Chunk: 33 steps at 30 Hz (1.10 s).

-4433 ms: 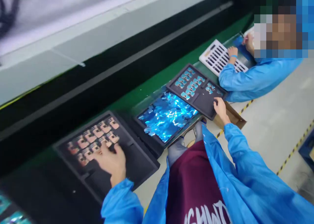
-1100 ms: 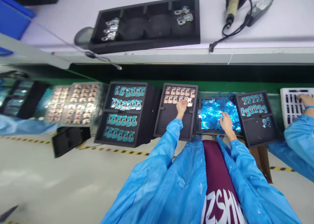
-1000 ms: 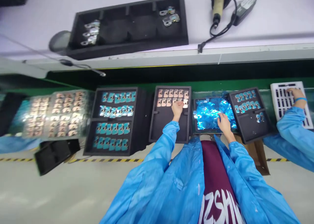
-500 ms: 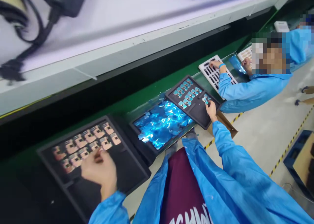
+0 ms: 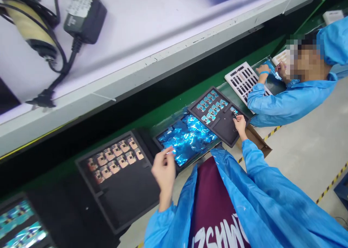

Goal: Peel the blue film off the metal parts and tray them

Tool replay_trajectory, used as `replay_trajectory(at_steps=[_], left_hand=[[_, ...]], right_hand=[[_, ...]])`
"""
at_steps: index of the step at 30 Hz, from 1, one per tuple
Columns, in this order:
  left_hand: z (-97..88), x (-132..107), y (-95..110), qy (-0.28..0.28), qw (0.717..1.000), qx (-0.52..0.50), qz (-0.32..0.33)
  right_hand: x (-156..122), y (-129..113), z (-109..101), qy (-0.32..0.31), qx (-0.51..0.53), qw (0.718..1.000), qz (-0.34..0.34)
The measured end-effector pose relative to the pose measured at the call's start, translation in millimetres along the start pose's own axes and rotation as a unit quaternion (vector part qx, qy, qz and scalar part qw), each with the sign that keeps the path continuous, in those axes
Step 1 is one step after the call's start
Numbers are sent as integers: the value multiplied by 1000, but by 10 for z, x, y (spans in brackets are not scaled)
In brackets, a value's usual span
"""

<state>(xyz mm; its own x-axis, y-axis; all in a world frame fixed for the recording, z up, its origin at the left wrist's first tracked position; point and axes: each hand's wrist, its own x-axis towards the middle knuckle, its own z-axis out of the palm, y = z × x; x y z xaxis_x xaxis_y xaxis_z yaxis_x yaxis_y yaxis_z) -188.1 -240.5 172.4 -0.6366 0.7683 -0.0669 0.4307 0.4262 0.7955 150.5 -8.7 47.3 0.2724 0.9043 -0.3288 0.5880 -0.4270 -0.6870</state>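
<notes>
My left hand (image 5: 164,170) is raised in a pinch by the near left edge of a black tray heaped with shiny blue film pieces (image 5: 187,135). Anything between its fingertips is too small to make out. To its left lies a black foam tray (image 5: 122,201) with two rows of copper-coloured parts (image 5: 123,161). My right hand (image 5: 240,125) is over another black tray (image 5: 223,130), its fingers pinched beside a small blue-covered part (image 5: 233,111). Something dark shows at those fingertips. Two rows of blue-covered parts (image 5: 213,109) fill that tray's far side.
A co-worker in a blue smock (image 5: 282,103) reaches over a white slotted tray (image 5: 244,79) at right. A cardboard box (image 5: 255,141) is below my right forearm. More blue-covered parts (image 5: 23,226) lie at lower left. A shelf (image 5: 152,59) with a black power adapter (image 5: 85,17) runs above.
My left hand has moved right, from over the copper-coloured parts to the blue film tray. My right hand stays at its tray. The view has shifted left, and the co-worker's hand has moved.
</notes>
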Motion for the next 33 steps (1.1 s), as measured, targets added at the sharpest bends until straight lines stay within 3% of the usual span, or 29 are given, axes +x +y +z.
replay_trajectory(at_steps=[2,4,5,7,9,11,13,17,21,24,30,33], left_hand=[[273,-25,401,-74,995,-65,26],[476,-14,777,-128,983,-115,60],[548,5,930,-153,976,-139,67],[630,55,1141,-203,958,-199,49],[639,98,1229,-237,934,-266,-2],[592,121,1235,-227,919,-316,-58],[512,125,1208,-181,921,-334,-87],[316,119,1166,-109,942,-315,-47],[157,120,1105,-91,950,-300,-13],[116,117,1009,-75,950,-300,-31],[111,135,805,-15,949,-302,-83],[14,159,743,-31,944,-318,-83]], right_hand=[[-249,-241,-176,-36,38,998,-45],[-556,-563,-371,-122,81,982,-117],[-718,-747,-470,-188,107,960,-175],[-1023,-1126,-643,-278,118,910,-283],[-1264,-1465,-746,-297,108,884,-345],[-1418,-1710,-757,-268,95,878,-386],[-1494,-1850,-693,-244,86,875,-410],[-1527,-1932,-493,-277,113,870,-392],[-1563,-1969,-327,-300,131,866,-378],[-1621,-2012,-220,-298,103,860,-402],[-1806,-2025,7,-166,6,825,-540],[-1879,-2014,110,-109,-6,815,-569]])
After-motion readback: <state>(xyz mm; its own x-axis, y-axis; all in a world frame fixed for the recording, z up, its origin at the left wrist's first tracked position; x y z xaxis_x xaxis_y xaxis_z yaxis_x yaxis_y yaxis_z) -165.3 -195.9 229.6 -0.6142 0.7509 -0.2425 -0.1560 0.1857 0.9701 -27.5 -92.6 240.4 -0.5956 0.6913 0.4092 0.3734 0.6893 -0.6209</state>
